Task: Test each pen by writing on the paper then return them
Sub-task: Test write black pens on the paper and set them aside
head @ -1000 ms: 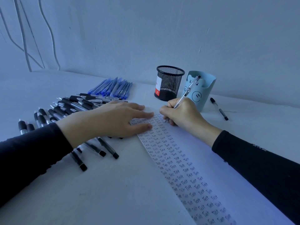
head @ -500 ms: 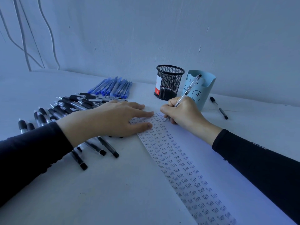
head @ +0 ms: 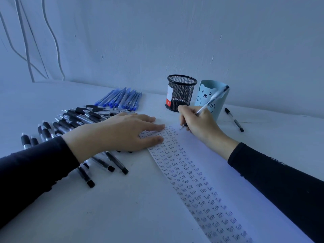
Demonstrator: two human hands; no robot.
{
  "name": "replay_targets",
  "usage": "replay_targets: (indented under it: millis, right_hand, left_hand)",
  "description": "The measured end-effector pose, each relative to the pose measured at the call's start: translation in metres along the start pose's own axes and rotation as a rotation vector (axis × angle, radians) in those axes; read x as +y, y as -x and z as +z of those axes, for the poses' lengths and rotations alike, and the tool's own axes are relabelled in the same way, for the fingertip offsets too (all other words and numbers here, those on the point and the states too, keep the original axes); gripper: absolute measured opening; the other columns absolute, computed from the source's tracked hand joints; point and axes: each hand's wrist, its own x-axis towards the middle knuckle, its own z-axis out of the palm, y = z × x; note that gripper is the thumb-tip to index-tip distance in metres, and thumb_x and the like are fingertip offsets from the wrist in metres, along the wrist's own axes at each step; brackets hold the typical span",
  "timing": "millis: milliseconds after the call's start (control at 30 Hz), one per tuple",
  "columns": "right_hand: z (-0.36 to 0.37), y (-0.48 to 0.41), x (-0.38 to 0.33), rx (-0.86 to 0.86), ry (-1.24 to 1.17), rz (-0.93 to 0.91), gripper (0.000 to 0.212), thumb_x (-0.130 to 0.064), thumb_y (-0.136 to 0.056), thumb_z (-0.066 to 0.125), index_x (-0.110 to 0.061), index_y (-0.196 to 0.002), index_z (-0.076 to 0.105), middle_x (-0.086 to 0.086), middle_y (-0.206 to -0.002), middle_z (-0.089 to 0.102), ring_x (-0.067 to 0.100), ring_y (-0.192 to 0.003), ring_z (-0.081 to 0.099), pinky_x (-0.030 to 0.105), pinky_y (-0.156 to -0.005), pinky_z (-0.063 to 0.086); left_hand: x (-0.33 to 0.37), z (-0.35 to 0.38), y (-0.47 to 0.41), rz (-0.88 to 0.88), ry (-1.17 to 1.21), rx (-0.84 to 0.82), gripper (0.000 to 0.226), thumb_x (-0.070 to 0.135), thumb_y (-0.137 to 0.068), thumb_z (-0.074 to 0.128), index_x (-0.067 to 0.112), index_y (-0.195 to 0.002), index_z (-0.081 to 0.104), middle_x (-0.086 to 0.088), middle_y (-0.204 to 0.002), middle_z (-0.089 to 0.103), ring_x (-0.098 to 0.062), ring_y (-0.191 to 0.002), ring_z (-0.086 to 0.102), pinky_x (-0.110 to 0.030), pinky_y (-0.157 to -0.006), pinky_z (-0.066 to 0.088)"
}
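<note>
pen at the top of the sheet, little paper left ahead

the right hand [head: 198,122] is curled round a clear-barrelled pen [head: 213,99] in a writing grip. its tip points down at the far end of the paper [head: 228,172], just right of the columns of "test" words. whether the tip is touching the sheet i cannot tell. the left hand [head: 122,134] lies flat with straight fingers, pressing the sheet's far left corner and gripping nothing.

the likeliest slip is running off the sheet. the tip sits close to the far edge, so a long stroke could mark the surface [head: 122,207] instead. the paper is pinned at one corner only, so a firm push from the pen could skew or buckle it if the left hand eases.

the left forearm lies across the black pens [head: 75,120], and a shift of that arm could roll them. that might mix tested with untested ones, or nudge them into the blue pens [head: 121,99] beyond.

the pen's upper end shows in front of the bear cup [head: 204,95], with the mesh cup [head: 180,93] beside it. depth is unclear, but a quick lift toward either cup could knock it over. a lone pen [head: 235,120] lies apart to the right and could be overlooked.
</note>
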Motion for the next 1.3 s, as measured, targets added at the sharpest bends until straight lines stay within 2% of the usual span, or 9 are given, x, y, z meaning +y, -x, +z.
replay_targets:
  millis: [267, 367, 467, 633, 700, 833, 1033, 1167, 1300]
  right_hand:
    - [-0.028, -0.004, -0.03, -0.141, -0.331, 0.144, 0.038, -0.04, -0.106, 0.031, -0.015, -0.119, 0.056, 0.003, -0.042, 0.047, 0.016, -0.039, 0.037, 0.023, -0.042, 0.03]
    - [-0.034, -0.005, -0.044, -0.185, -0.375, 0.145, 0.034, -0.03, -0.105, 0.035, -0.012, -0.12, 0.059, 0.01, -0.07, 0.071, 0.019, -0.058, 0.062, 0.027, -0.054, 0.048]
    - [-0.038, -0.005, -0.049, -0.189, -0.422, 0.131, 0.033, -0.025, -0.105, 0.036, -0.007, -0.116, 0.062, 0.014, -0.09, 0.076, 0.022, -0.076, 0.071, 0.028, -0.067, 0.056]
    - [-0.046, -0.003, -0.048, -0.166, -0.288, 0.042, 0.033, -0.028, -0.106, 0.036, -0.015, -0.113, 0.066, 0.004, -0.098, 0.075, 0.014, -0.082, 0.063, 0.024, -0.069, 0.051]
    - [-0.058, -0.003, -0.048, -0.118, -0.186, -0.046, 0.029, -0.035, -0.103, 0.044, -0.027, -0.112, 0.071, -0.003, -0.083, 0.064, 0.013, -0.073, 0.047, 0.022, -0.068, 0.041]
    - [-0.091, 0.001, -0.047, 0.144, -0.215, -0.161, 0.02, -0.032, -0.1, 0.054, -0.031, -0.108, 0.072, -0.011, -0.06, 0.039, 0.011, -0.061, 0.033, 0.022, -0.062, 0.031]
    - [-0.14, 0.012, 0.003, 0.652, -0.084, -0.161, 0.014, -0.032, -0.095, 0.056, -0.019, -0.091, 0.059, -0.004, -0.08, 0.058, 0.009, -0.067, 0.05, 0.028, -0.067, 0.04]
    - [-0.154, 0.018, 0.047, 0.484, 0.159, 0.066, 0.007, -0.021, -0.09, 0.063, -0.021, -0.095, 0.068, -0.008, -0.096, 0.069, 0.001, -0.08, 0.06, 0.02, -0.069, 0.045]
    - [-0.149, 0.019, 0.071, 0.393, 0.365, 0.079, 0.014, -0.016, -0.091, 0.063, -0.013, -0.104, 0.068, -0.001, -0.107, 0.068, 0.007, -0.094, 0.063, 0.017, -0.074, 0.048]
  left_hand:
    - [0.001, -0.001, 0.001, 0.0, 0.0, 0.009, 0.064, 0.076, -0.083, 0.019, 0.057, -0.144, 0.022, 0.017, -0.159, 0.02, -0.006, -0.144, 0.022, -0.035, -0.117, 0.015]
    - [0.002, -0.002, 0.003, -0.005, 0.0, 0.003, 0.064, 0.076, -0.083, 0.02, 0.057, -0.145, 0.022, 0.017, -0.159, 0.019, -0.006, -0.145, 0.021, -0.033, -0.117, 0.014]
    - [0.003, -0.003, 0.004, -0.008, 0.004, -0.005, 0.065, 0.076, -0.083, 0.02, 0.057, -0.145, 0.022, 0.018, -0.159, 0.019, -0.006, -0.145, 0.021, -0.033, -0.117, 0.013]
    - [0.003, -0.003, 0.004, -0.007, 0.012, -0.006, 0.064, 0.077, -0.083, 0.021, 0.057, -0.144, 0.022, 0.018, -0.158, 0.019, -0.007, -0.145, 0.021, -0.034, -0.118, 0.013]
    - [0.002, -0.002, 0.003, -0.003, 0.009, -0.008, 0.067, 0.079, -0.081, 0.018, 0.058, -0.144, 0.021, 0.019, -0.158, 0.019, -0.007, -0.145, 0.021, -0.035, -0.118, 0.013]
    - [-0.002, 0.001, 0.003, 0.008, 0.01, -0.002, 0.073, 0.083, -0.075, 0.012, 0.059, -0.143, 0.02, 0.019, -0.158, 0.019, -0.006, -0.144, 0.022, -0.035, -0.118, 0.014]
    - [-0.002, 0.003, 0.001, 0.014, -0.005, 0.003, 0.075, 0.087, -0.074, 0.008, 0.06, -0.143, 0.018, 0.02, -0.158, 0.017, -0.007, -0.145, 0.02, -0.035, -0.118, 0.013]
    - [-0.003, 0.003, 0.001, 0.021, -0.005, 0.014, 0.086, 0.09, -0.063, -0.001, 0.062, -0.142, 0.018, 0.021, -0.158, 0.016, -0.006, -0.145, 0.021, -0.035, -0.118, 0.014]
    - [-0.001, 0.003, 0.001, 0.021, -0.006, 0.013, 0.091, 0.09, -0.06, -0.003, 0.061, -0.143, 0.019, 0.022, -0.158, 0.016, -0.005, -0.144, 0.022, -0.035, -0.118, 0.014]
